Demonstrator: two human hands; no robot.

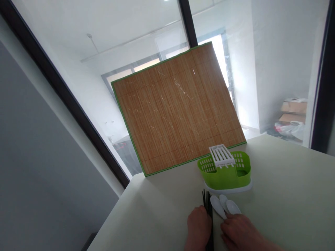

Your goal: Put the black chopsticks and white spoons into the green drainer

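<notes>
My left hand (199, 223) is closed around a bundle of dark chopsticks (208, 204), whose thin ends point away from me past the fingers. Close beside it, my right hand (239, 228) is closed at the handles of several white spoons (232, 207). The spoon bowls fan out in front of its fingers, while the handles are mostly hidden. Just beyond both hands stands a green utensil holder (226, 177) on a white base tray (231, 190). A white slatted rack (222, 155) sits across the holder's middle, between two open compartments.
The pale tabletop (157, 212) carries all of this. Behind the holder, a bamboo mat (178, 111) with green edging leans upright against a glass partition. Dark frame bars (188, 21) divide the glass. Cardboard boxes (294, 108) are visible beyond it at right.
</notes>
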